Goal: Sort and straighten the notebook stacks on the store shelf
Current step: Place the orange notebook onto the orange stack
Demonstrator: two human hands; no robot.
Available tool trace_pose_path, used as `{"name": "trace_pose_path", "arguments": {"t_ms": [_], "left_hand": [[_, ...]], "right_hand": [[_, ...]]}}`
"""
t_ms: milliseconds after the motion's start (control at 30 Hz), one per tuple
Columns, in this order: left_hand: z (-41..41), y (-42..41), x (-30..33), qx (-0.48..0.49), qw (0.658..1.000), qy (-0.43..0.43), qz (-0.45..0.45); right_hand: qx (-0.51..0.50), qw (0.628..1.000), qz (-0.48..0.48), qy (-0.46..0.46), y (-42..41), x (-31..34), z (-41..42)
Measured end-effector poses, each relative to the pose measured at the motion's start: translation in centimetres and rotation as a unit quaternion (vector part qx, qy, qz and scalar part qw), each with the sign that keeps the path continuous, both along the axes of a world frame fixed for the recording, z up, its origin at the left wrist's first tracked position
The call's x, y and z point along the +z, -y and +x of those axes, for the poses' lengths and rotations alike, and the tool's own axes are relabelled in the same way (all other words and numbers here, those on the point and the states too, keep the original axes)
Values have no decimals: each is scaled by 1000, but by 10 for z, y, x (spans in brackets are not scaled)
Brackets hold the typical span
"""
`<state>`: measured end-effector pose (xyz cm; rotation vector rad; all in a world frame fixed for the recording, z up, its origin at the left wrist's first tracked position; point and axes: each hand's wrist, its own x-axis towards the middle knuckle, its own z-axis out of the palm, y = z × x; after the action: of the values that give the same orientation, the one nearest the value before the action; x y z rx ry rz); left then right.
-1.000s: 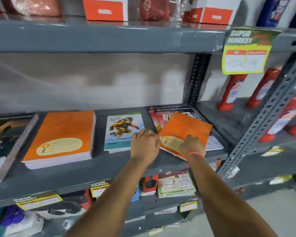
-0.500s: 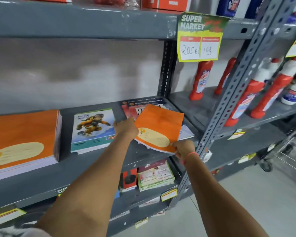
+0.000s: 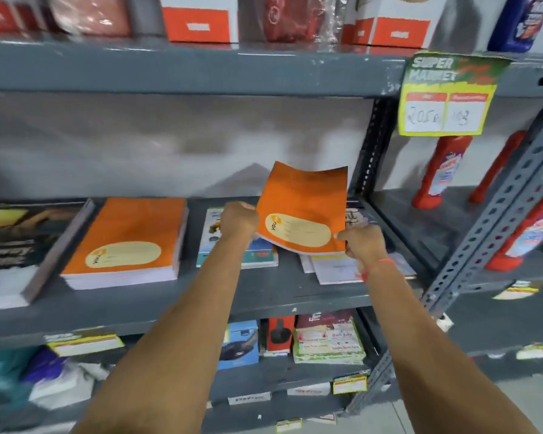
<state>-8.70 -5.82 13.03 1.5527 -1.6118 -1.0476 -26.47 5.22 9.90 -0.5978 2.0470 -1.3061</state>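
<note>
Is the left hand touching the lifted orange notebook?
Touching: the head view shows the left hand gripping the left edge of the lifted orange notebook.

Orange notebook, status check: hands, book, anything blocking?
Both hands, left and right, gripping the orange notebook, tilted up off the right-hand stack. Matching orange stack sits further left. Path clear.

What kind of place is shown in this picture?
Most likely a supermarket aisle: a yellow price tag reading "Super Market" hangs on grey metal shelving, with stacked notebooks and red bottles displayed for sale.
</note>
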Motion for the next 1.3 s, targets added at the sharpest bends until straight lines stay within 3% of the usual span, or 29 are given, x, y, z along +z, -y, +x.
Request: {"name": "trace_pose_path", "arguments": {"t_ms": [167,233,467,633,800,900,1000,1100,1200,1300], "left_hand": [[100,26,-4,85,993,-82,21],[144,35,-4,109,992,-49,41],[253,58,-20,176,983,-52,28],[284,78,-41,165,985,31,40],[294,83,-71,153,961,218,81],[288,77,-62,151,952,257,77],[277,69,-41,143,931,327,69],[258,58,-29,113,909,400,-7],[216,47,-24,76,922,361,-118],[146,30,-19,-16,952,253,-169]], "right_hand": [[83,996,-45,-8,50,15,82],[120,991,-57,-18,69,20,123],[179,984,-16,3,108,13,225],[205,977,29,-48,127,0,261],[245,948,140,-147,129,-10,272],[263,931,164,-194,131,-9,270],[265,922,150,-238,127,-4,266],[215,927,97,-292,118,0,254],[140,941,78,-298,103,12,221],[69,951,88,-288,80,22,167]]}}
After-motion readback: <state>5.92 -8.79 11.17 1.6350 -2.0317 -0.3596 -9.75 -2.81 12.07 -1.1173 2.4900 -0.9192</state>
